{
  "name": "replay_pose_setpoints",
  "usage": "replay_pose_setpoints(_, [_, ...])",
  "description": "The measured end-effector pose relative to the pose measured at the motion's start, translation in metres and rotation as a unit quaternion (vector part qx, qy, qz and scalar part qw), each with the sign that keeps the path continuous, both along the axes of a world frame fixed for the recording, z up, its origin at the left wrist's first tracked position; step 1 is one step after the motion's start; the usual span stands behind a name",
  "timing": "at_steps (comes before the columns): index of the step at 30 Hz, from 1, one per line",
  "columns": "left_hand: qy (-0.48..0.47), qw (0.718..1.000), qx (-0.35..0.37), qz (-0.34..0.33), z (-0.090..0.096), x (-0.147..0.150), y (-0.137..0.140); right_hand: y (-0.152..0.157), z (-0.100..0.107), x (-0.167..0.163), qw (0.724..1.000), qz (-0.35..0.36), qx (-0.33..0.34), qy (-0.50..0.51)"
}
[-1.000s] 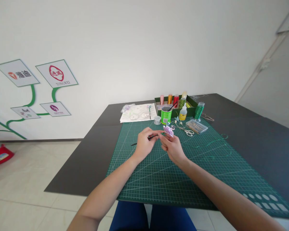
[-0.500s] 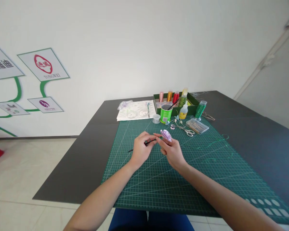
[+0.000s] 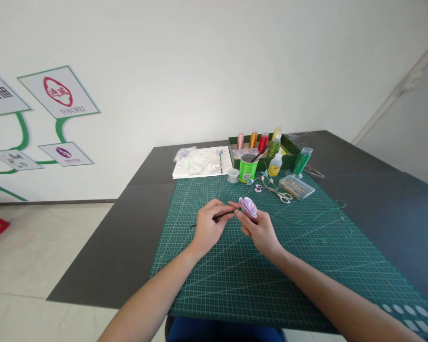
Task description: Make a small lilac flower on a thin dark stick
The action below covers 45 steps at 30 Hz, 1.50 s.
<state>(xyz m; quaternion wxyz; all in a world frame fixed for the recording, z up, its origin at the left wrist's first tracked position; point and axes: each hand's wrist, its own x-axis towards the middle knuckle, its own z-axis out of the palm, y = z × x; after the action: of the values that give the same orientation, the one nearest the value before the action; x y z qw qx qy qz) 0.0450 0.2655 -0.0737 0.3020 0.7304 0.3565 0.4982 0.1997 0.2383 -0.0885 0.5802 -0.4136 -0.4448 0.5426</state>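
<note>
Above the green cutting mat (image 3: 235, 280) I hold a pale purple artificial flower (image 3: 248, 207) on a thin dark stem (image 3: 221, 215). The stem slants down to the left and passes through my left hand (image 3: 209, 222), its far end sticking out past the knuckles. My right hand (image 3: 261, 232) pinches just under the petals, fingertips meeting those of the left. Both hands are closed, and the join of stem and bloom is partly hidden by the fingers. Beyond them lie scissors (image 3: 284, 196) and small wired ornaments (image 3: 264, 179).
A green can (image 3: 248, 170) with a dark brush, a glue bottle (image 3: 275, 164) and a small clear tub (image 3: 233, 175) stand behind. A dark green box (image 3: 291, 151) holds thread spools. Nearby are a clear case (image 3: 296, 186), a green spool (image 3: 302, 162) and white sheets (image 3: 199, 161).
The view has shifted slightly. The flower has tilted a little, its face turned more to the right. Both hands keep their hold on the flower and stem.
</note>
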Motion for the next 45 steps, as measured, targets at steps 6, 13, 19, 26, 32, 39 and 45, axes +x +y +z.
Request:
replay_pose_setpoints(6, [-0.004, 1.0, 0.014, 0.018, -0.007, 0.001, -0.008, -0.005, -0.004, 0.0, 0.999, -0.001, -0.033, -0.029])
replay_pose_setpoints(13, [0.029, 0.998, 0.045, 0.04, -0.023, 0.001, -0.013, -0.006, -0.01, -0.001, 0.995, -0.012, -0.058, -0.084])
replay_pose_setpoints(19, [0.081, 0.987, 0.128, 0.053, -0.039, -0.006, -0.003, 0.004, -0.017, 0.001, 0.987, -0.026, -0.002, -0.158])
replay_pose_setpoints(26, [0.09, 0.988, 0.115, 0.056, -0.038, -0.007, -0.001, 0.005, -0.014, 0.008, 0.976, -0.005, 0.0, -0.216])
replay_pose_setpoints(32, [0.067, 0.993, 0.073, 0.063, -0.026, -0.001, -0.007, 0.003, -0.012, 0.009, 0.975, -0.033, 0.033, -0.217])
replay_pose_setpoints(39, [0.072, 0.987, 0.126, 0.067, -0.02, -0.003, 0.005, 0.016, -0.02, 0.006, 0.988, -0.001, 0.057, -0.142])
replay_pose_setpoints(45, [0.069, 0.991, 0.101, 0.049, -0.022, -0.005, 0.002, 0.013, -0.034, 0.004, 0.99, -0.002, 0.043, -0.131])
